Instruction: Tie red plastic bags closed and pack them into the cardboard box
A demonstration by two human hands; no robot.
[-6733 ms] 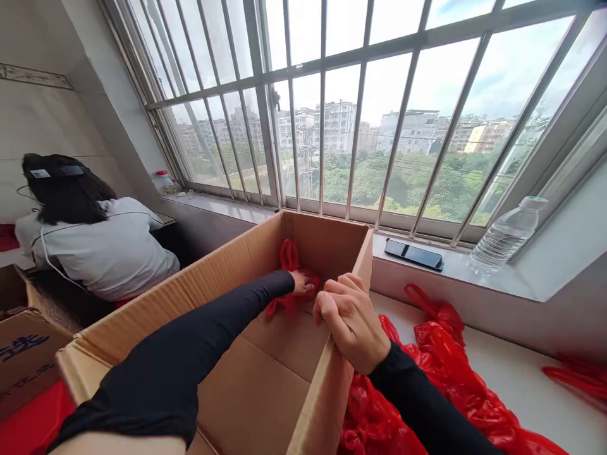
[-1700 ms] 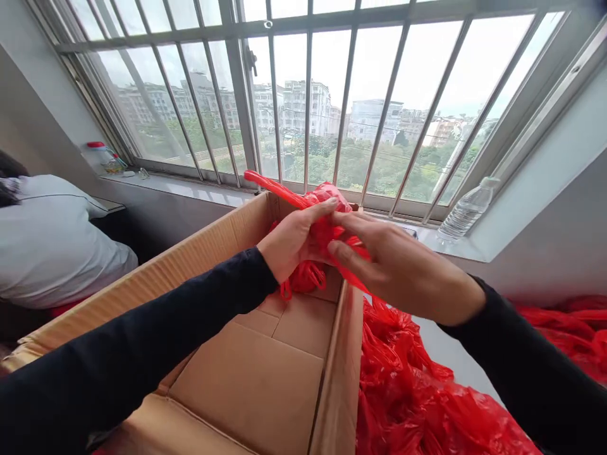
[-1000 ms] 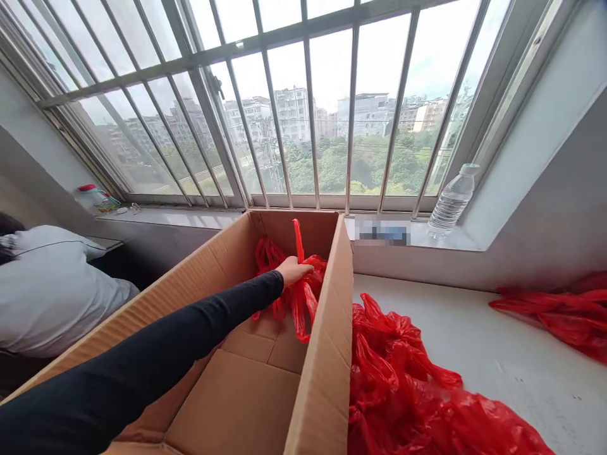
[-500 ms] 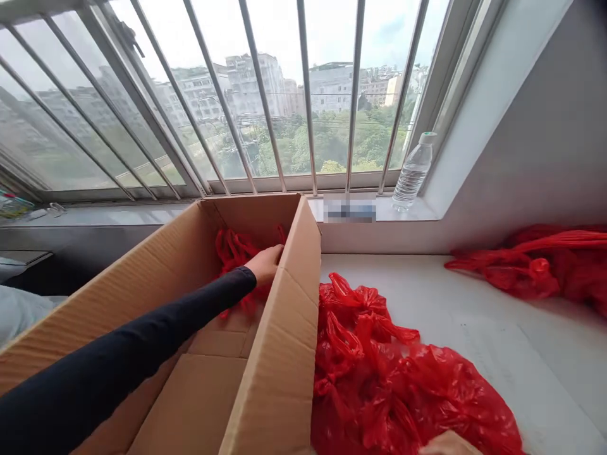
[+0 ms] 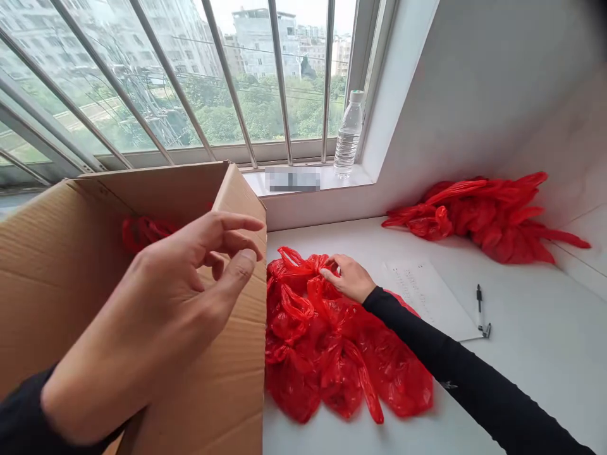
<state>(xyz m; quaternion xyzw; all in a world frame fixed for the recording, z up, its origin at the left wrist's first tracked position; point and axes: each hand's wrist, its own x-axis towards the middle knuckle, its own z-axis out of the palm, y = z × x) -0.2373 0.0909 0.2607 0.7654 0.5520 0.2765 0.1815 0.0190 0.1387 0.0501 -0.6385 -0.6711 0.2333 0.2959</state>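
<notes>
My left hand (image 5: pixel 175 297) hovers over the near side wall of the cardboard box (image 5: pixel 232 354), its fingers curved and apart, with nothing in them. Inside the box a red plastic bag (image 5: pixel 142 232) shows partly behind that hand. Several knotted red plastic bags (image 5: pixel 341 354) lie in a heap on the white table, right beside the box. At the far end of this heap, my right hand (image 5: pixel 348 277) has its thumb and fingers closed on the gathered top of one red plastic bag.
A second heap of red bags (image 5: pixel 493 218) lies against the wall at the back right. A written sheet of paper (image 5: pixel 422 297) and a black pen (image 5: pixel 479 300) rest on the table (image 5: pixel 535 354). On the barred window's sill stands a clear water bottle (image 5: pixel 349 136).
The view has turned right and down. My left hand has come up out of the box. My right hand has moved from the near edge to the far end of the bag heap.
</notes>
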